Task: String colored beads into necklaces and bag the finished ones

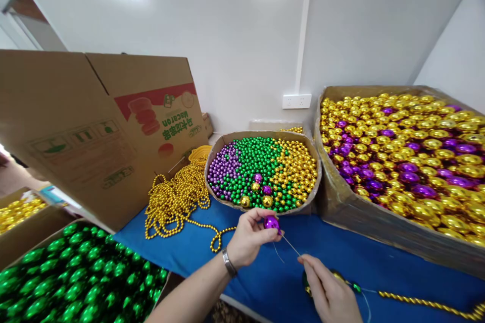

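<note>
The left hand pinches a large purple bead between thumb and fingertips, just in front of the round cardboard tray of small purple, green and gold beads. The right hand pinches a thin needle or wire whose tip points into the bead; a fine thread trails below it. Under the right palm lie a few beads already strung (green and gold, mostly hidden), and a gold bead strand runs off to the right across the blue bench.

From where I stand, the likeliest slip is the needle missing the bead's hole: the shiny bead could roll in the pinch, drop and bounce away among the loose gold chains. The thread looks slack, so a tug might pull strung beads off the bench edge. The 2 big boxes, gold and purple beads and green beads, sit close, so a wide elbow could knock them.
</note>
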`<action>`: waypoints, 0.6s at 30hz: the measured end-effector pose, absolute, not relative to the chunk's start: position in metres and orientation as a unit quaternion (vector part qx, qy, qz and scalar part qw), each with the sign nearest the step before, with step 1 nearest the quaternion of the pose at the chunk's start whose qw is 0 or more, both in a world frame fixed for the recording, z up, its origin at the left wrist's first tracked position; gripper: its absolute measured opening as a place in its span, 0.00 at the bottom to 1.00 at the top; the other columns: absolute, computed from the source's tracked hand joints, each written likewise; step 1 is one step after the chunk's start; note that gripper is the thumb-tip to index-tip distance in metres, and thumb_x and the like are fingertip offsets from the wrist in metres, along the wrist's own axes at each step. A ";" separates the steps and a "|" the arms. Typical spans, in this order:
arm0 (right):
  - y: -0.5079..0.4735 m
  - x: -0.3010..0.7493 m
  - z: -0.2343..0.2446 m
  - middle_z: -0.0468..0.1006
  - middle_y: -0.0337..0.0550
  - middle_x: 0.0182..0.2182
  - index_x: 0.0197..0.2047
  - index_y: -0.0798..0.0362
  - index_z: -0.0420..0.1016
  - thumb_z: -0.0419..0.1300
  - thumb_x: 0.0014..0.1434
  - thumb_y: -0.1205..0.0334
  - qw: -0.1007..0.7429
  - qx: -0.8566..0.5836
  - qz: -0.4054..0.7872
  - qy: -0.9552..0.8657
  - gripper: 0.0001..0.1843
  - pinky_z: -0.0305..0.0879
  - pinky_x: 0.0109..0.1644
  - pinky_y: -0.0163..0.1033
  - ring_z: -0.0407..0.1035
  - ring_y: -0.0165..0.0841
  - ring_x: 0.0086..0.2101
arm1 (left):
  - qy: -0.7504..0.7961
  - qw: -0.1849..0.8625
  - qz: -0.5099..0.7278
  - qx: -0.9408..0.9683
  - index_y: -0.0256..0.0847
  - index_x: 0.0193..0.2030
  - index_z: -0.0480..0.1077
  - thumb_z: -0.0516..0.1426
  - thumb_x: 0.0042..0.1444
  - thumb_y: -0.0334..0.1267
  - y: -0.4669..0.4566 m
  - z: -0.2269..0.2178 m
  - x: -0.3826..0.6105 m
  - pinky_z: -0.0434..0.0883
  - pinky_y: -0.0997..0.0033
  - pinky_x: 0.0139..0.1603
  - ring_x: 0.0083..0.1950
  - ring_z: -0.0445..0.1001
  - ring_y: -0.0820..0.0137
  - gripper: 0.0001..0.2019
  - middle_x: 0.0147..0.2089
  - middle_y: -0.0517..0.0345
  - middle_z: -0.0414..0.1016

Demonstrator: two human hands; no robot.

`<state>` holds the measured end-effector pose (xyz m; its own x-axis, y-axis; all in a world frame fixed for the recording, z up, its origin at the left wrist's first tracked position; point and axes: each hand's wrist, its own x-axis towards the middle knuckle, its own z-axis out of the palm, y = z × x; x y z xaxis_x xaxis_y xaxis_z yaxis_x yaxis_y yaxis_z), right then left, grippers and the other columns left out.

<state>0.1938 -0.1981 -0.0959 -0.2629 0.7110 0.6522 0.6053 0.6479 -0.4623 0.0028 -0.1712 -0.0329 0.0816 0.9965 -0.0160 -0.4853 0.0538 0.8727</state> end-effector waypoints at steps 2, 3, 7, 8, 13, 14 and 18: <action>-0.198 0.194 -0.096 0.82 0.44 0.35 0.43 0.54 0.73 0.46 0.64 0.64 0.447 -0.405 0.056 -0.795 0.14 0.73 0.37 0.28 0.77 0.31 0.33 | 0.353 0.630 0.589 0.362 0.34 0.42 0.70 0.68 0.41 0.34 -0.170 -0.033 0.002 0.74 0.71 0.35 0.34 0.77 0.68 0.20 0.33 0.56 0.74; -0.198 0.195 -0.096 0.82 0.44 0.35 0.43 0.54 0.73 0.46 0.64 0.64 0.450 -0.394 0.048 -0.800 0.14 0.73 0.37 0.29 0.77 0.31 0.33 | 0.358 0.628 0.585 0.368 0.34 0.42 0.70 0.68 0.41 0.34 -0.170 -0.034 0.001 0.74 0.71 0.34 0.33 0.77 0.69 0.20 0.33 0.56 0.74; -0.196 0.202 -0.095 0.82 0.42 0.33 0.44 0.52 0.74 0.48 0.63 0.64 0.448 -0.353 0.010 -0.821 0.14 0.73 0.36 0.31 0.77 0.32 0.31 | 0.363 0.657 0.526 0.401 0.33 0.41 0.71 0.69 0.38 0.34 -0.169 -0.035 -0.005 0.75 0.70 0.32 0.31 0.76 0.68 0.21 0.33 0.54 0.74; -0.196 0.203 -0.095 0.82 0.42 0.33 0.44 0.51 0.73 0.48 0.63 0.64 0.443 -0.357 0.014 -0.822 0.13 0.73 0.36 0.31 0.77 0.32 0.31 | 0.362 0.660 0.521 0.402 0.33 0.40 0.71 0.69 0.38 0.35 -0.170 -0.035 -0.006 0.74 0.70 0.32 0.31 0.76 0.68 0.21 0.33 0.54 0.74; -0.200 0.197 -0.100 0.82 0.43 0.35 0.45 0.52 0.71 0.46 0.64 0.65 0.440 -0.396 0.099 -0.800 0.13 0.72 0.35 0.26 0.77 0.29 0.33 | 0.369 0.594 0.579 0.419 0.36 0.42 0.71 0.68 0.40 0.31 -0.174 -0.034 0.000 0.73 0.72 0.39 0.39 0.77 0.67 0.20 0.39 0.54 0.74; -0.200 0.196 -0.102 0.82 0.43 0.35 0.45 0.52 0.70 0.47 0.64 0.64 0.450 -0.390 0.097 -0.798 0.13 0.72 0.36 0.26 0.77 0.30 0.33 | 0.361 0.609 0.576 0.409 0.36 0.42 0.71 0.68 0.40 0.32 -0.175 -0.033 0.001 0.73 0.72 0.38 0.38 0.77 0.67 0.20 0.39 0.53 0.74; -0.201 0.195 -0.103 0.82 0.43 0.36 0.45 0.51 0.71 0.48 0.63 0.63 0.463 -0.377 0.090 -0.797 0.12 0.72 0.40 0.29 0.77 0.31 0.34 | 0.328 0.672 0.553 0.368 0.34 0.43 0.72 0.67 0.42 0.35 -0.175 -0.032 0.004 0.74 0.71 0.33 0.35 0.77 0.65 0.20 0.39 0.52 0.73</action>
<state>0.1953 -0.2005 -0.1026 -0.2870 0.6840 0.6706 0.5176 0.6998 -0.4923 0.0036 -0.1748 -0.0322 0.1729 0.9844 -0.0329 -0.5017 0.1168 0.8571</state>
